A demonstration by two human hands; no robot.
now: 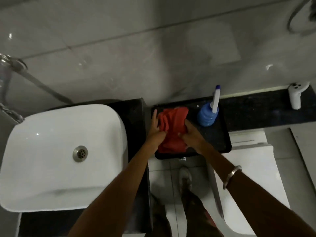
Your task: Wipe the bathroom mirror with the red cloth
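The red cloth (172, 125) lies bunched on a black tray (217, 139) to the right of the sink. My left hand (156, 130) presses on the cloth's left edge, fingers spread along it. My right hand (191, 135) grips the cloth's right side, fingers curled into the fabric. A metal bangle sits on my right wrist. No mirror is in view; only grey wall tiles rise behind the counter.
A blue spray bottle (207, 115) with a white nozzle stands on the tray's back right. A white basin (51, 151) with a metal drain sits on the left. A white toilet (253, 168) is below right, a white hand sprayer (295, 96) on the black ledge.
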